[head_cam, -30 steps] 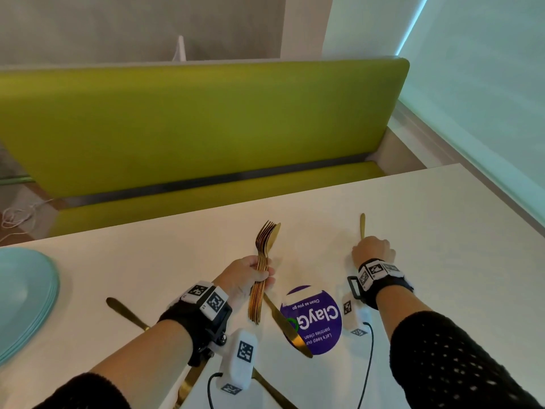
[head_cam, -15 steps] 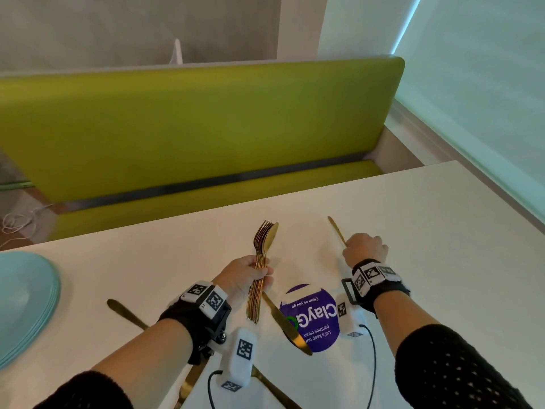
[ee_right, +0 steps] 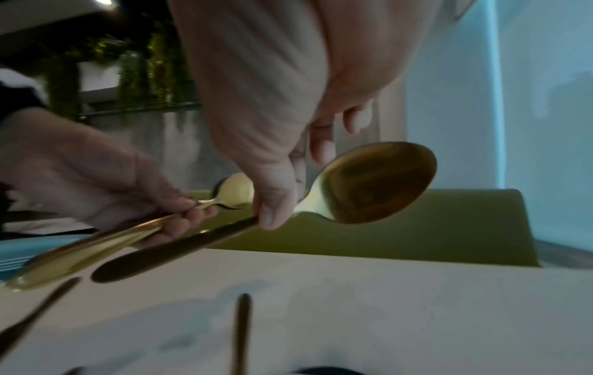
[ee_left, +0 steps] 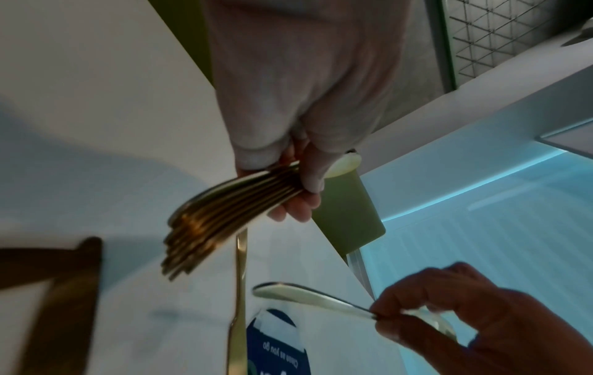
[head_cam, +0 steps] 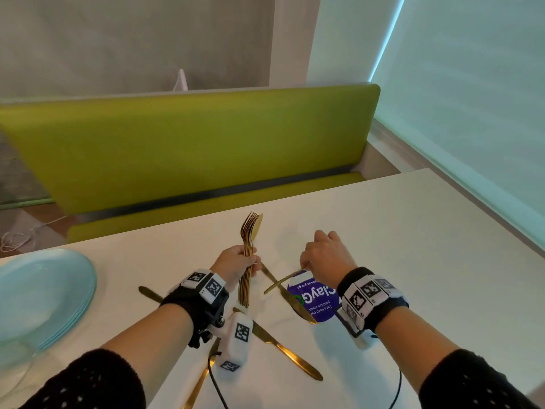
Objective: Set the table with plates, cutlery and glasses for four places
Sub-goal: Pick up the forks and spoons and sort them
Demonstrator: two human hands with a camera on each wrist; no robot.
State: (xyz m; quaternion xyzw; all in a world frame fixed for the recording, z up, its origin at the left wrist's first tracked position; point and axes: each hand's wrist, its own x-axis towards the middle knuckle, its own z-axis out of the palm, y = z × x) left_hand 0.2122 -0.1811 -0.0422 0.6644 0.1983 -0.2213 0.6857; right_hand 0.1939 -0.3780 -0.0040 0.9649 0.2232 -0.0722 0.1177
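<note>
Spoon (ee_right: 369, 185) in right hand (head_cam: 326, 256): handle points left, apparently near-level.

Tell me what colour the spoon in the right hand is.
Gold; the spoon in the right hand shows best in the right wrist view.

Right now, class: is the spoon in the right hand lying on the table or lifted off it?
Lifted. The right hand pinches the spoon above the table.

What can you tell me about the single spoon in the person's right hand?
The spoon looks like polished gold-coloured metal, with a broad oval bowl and a long slim handle. The right hand pinches it at the neck, just behind the bowl, thumb and fingers around it. It is lifted clear of the white table, handle pointing toward the left hand, which grips a bundle of cutlery. Nothing else touches it.
</note>
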